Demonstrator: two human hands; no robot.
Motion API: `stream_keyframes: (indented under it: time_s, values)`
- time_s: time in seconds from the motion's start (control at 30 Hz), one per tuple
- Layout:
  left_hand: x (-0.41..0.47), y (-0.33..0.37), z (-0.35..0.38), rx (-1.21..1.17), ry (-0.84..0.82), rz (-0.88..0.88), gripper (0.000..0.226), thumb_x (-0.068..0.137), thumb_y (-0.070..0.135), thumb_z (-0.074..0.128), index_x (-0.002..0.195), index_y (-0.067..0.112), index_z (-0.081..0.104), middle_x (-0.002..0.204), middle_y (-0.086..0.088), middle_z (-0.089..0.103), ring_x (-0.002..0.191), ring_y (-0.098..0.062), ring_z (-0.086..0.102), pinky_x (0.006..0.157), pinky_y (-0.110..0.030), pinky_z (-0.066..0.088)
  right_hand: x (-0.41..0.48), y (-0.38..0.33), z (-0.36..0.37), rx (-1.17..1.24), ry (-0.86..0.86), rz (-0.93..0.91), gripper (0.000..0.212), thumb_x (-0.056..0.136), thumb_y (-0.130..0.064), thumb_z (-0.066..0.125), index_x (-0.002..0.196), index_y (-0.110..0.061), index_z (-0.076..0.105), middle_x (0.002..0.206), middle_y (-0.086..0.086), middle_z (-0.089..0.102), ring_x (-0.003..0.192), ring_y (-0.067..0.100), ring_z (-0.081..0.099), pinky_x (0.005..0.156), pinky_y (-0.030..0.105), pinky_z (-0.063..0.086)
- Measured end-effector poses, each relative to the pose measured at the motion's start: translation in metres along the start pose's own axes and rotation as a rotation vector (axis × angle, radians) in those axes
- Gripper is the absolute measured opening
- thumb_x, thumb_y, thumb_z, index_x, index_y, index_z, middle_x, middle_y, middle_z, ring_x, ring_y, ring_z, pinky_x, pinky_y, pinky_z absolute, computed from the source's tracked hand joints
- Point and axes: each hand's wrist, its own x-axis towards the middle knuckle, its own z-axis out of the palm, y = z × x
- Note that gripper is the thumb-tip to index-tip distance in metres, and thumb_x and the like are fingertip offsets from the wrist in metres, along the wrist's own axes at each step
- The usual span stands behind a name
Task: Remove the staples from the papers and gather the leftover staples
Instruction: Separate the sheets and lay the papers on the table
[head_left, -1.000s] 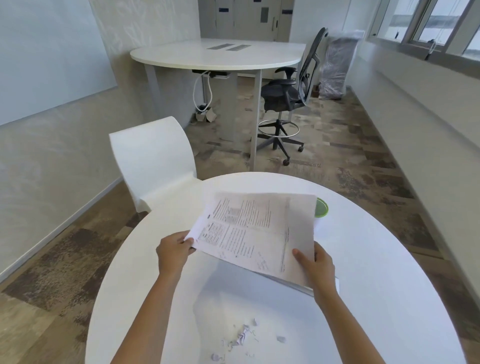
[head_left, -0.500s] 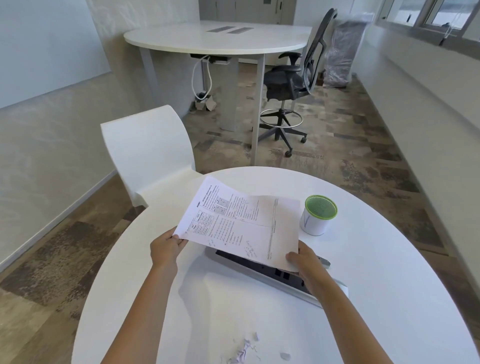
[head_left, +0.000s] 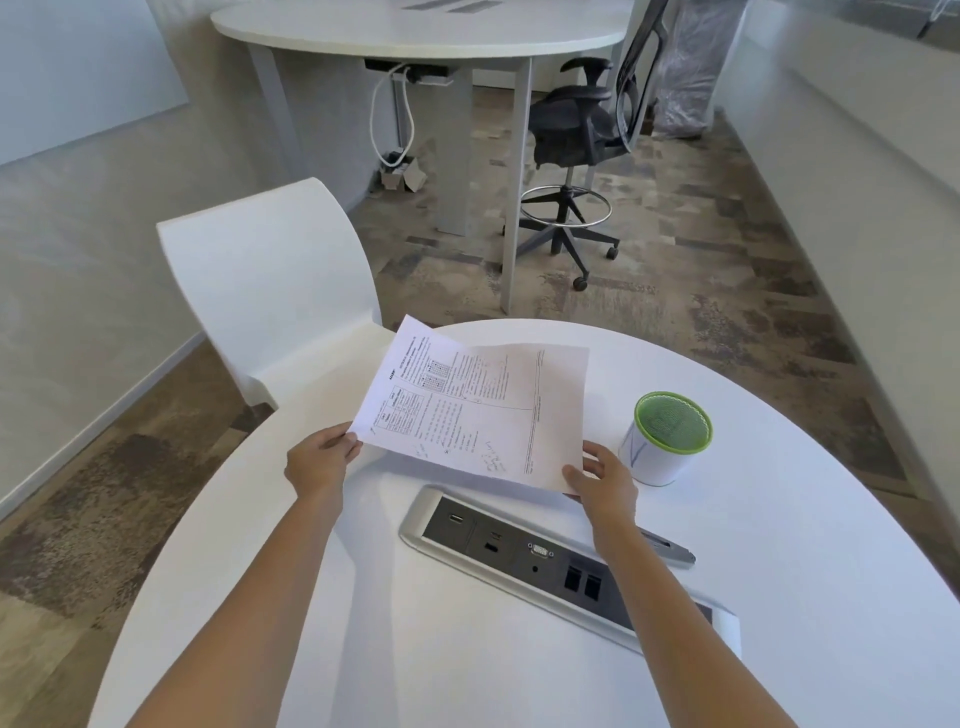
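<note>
While the left hand (head_left: 321, 460) and right hand (head_left: 605, 480) each pinch a near corner of the papers (head_left: 483, 410) mid-frame, the green-rimmed cup (head_left: 652, 460) at centre right hides its contents.

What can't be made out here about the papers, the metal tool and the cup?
Papers: head view, any staple is too small to see and the print is unreadable.
Metal tool: head view, one end is hidden by the right forearm, so its kind is unclear.
Cup: head view, the green mesh top hides any contents.
Left hand and right hand: the papers cover the fingertips beneath them.
</note>
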Motion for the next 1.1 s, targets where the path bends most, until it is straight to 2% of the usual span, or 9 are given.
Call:
stream_keyframes:
  time_s: [0.3,0.47,0.53,0.6,0.7,0.77,0.87,0.97,1.1]
  values:
    - [0.052,-0.014,0.02,0.031,0.068,0.015,0.028,0.082,-0.007,0.064,0.109,-0.001,0.068,0.097,-0.011,0.067,0.05,0.001,0.062,0.069,-0.01,0.053,0.029,0.019,0.028,-0.021,0.051,-0.024,0.031,0.083,-0.006,0.066,0.111,-0.017,0.061,0.097,0.006,0.066,0.082,0.022,0.062,0.068,0.027,0.052]
    - [0.066,-0.02,0.025,0.082,0.092,0.048,0.028,0.082,-0.009,0.062,0.109,-0.004,0.067,0.105,-0.018,0.068,0.062,-0.008,0.061,0.06,-0.003,0.051,0.028,0.031,0.04,-0.111,0.09,-0.088,0.036,0.083,-0.006,0.067,0.117,-0.013,0.057,0.087,0.002,0.063,0.071,0.014,0.058,0.062,0.019,0.043]
    - [0.068,-0.021,0.026,0.129,0.086,0.054,0.028,0.083,-0.007,0.062,0.11,-0.003,0.067,0.108,-0.019,0.068,0.064,-0.01,0.059,0.07,-0.01,0.054,0.026,0.033,0.044,-0.154,0.105,-0.107,0.042,0.083,-0.005,0.067,0.122,-0.013,0.054,0.085,0.001,0.061,0.073,0.016,0.057,0.067,0.021,0.042]
    - [0.069,-0.022,0.025,0.22,0.087,0.074,0.029,0.084,-0.002,0.061,0.113,-0.001,0.067,0.11,-0.02,0.068,0.073,-0.016,0.062,0.089,-0.022,0.05,0.025,0.034,0.048,-0.227,0.12,-0.132,0.046,0.084,-0.006,0.066,0.127,-0.012,0.05,0.092,0.002,0.06,0.075,0.017,0.055,0.072,0.023,0.041]
    - [0.063,-0.024,0.021,0.38,0.077,0.157,0.032,0.089,0.003,0.056,0.119,0.0,0.064,0.113,-0.018,0.068,0.111,-0.026,0.058,0.102,-0.026,0.039,0.023,0.036,0.049,-0.351,0.144,-0.198,0.047,0.086,-0.007,0.063,0.13,-0.011,0.047,0.112,0.008,0.056,0.082,0.018,0.053,0.077,0.024,0.039]
    - [0.058,-0.028,0.019,0.452,0.049,0.216,0.031,0.091,0.004,0.051,0.12,-0.002,0.062,0.113,-0.018,0.068,0.116,-0.029,0.055,0.103,-0.026,0.035,0.022,0.04,0.049,-0.397,0.149,-0.231,0.046,0.087,-0.008,0.062,0.13,-0.01,0.047,0.12,0.009,0.052,0.091,0.02,0.053,0.083,0.027,0.042]
    - [0.048,-0.036,0.015,0.54,-0.019,0.28,0.023,0.094,0.007,0.049,0.112,-0.002,0.061,0.111,-0.018,0.062,0.11,-0.031,0.056,0.1,-0.03,0.036,0.019,0.047,0.049,-0.487,0.141,-0.31,0.041,0.089,-0.011,0.059,0.129,-0.01,0.049,0.125,0.012,0.051,0.108,0.028,0.051,0.094,0.038,0.044]
    - [0.033,-0.044,0.008,0.621,-0.079,0.355,0.038,0.095,0.009,0.048,0.132,-0.002,0.051,0.133,-0.02,0.055,0.124,-0.034,0.05,0.109,-0.038,0.035,0.011,0.051,0.045,-0.602,0.106,-0.381,0.038,0.093,-0.011,0.054,0.13,-0.006,0.049,0.128,0.013,0.052,0.116,0.029,0.045,0.098,0.035,0.037]
    - [0.008,-0.059,-0.003,0.769,-0.176,0.442,0.042,0.096,0.012,0.046,0.136,0.002,0.046,0.139,-0.014,0.051,0.131,-0.029,0.044,0.111,-0.035,0.03,-0.004,0.052,0.036,-0.737,0.044,-0.434,0.039,0.096,-0.015,0.048,0.134,-0.005,0.045,0.133,0.011,0.051,0.122,0.028,0.043,0.101,0.034,0.037]
